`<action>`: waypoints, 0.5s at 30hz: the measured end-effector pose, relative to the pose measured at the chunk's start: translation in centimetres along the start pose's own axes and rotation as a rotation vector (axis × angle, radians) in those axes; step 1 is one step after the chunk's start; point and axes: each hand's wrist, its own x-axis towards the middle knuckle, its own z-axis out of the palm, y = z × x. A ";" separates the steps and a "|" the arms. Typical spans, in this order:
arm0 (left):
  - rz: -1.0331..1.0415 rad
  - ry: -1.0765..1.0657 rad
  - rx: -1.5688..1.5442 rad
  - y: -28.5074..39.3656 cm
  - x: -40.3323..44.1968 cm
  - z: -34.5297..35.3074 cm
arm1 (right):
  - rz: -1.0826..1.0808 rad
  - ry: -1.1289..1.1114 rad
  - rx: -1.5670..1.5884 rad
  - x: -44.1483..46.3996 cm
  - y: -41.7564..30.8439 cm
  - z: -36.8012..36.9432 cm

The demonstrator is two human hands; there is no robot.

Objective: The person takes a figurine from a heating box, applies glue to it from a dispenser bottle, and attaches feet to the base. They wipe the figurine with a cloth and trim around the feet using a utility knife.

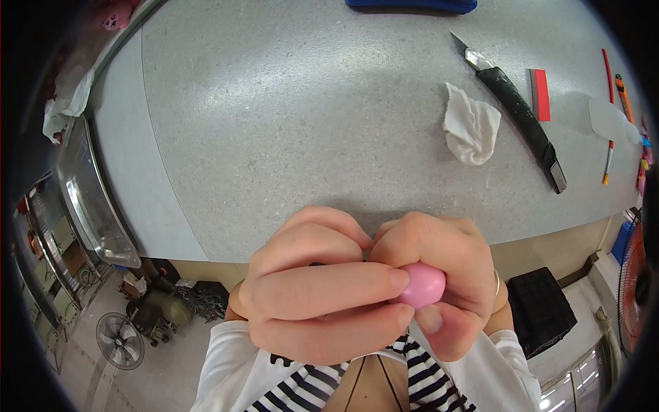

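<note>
A small, smooth, glossy pink rounded piece (424, 285) is held in front of my chest, near the table's front edge. My right hand (446, 268) grips it between thumb and curled forefinger. My left hand (319, 292) comes in from the left, its fingers bent and two fingertips pressed against the piece's left side. The fingers cover part of the piece, and its exact kind does not show. Beyond the hands, a crumpled white cloth (472, 127) lies on the grey table (274, 123).
Right of the cloth lie a black-handled craft knife (518, 113) with its blade pointing away, a red-and-grey block (541, 95), a paintbrush (609, 154) and a translucent bottle (607, 118). A blue object (412, 5) sits at the far edge, a metal tray (96, 199) at left.
</note>
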 end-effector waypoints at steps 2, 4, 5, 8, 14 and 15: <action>0.018 -0.035 -0.010 -0.1 -0.1 -0.2 | -0.002 0.003 0.026 0.0 0.1 0.1; 0.006 -0.071 -0.036 -0.2 -0.2 -0.6 | -0.006 0.005 0.049 0.1 0.1 0.2; -0.006 -0.107 -0.060 -0.3 -0.2 -0.9 | -0.014 0.018 -0.001 0.2 0.0 0.2; -0.022 -0.263 -0.108 -0.7 0.0 -2.8 | -0.028 0.079 -0.082 0.4 -0.4 0.6; -0.679 -0.181 -0.427 1.1 0.7 -2.2 | -0.105 0.335 -0.122 -0.7 0.3 1.6; -0.618 -0.367 -0.390 0.7 1.1 -2.6 | -0.221 0.287 -0.279 -0.3 0.1 0.8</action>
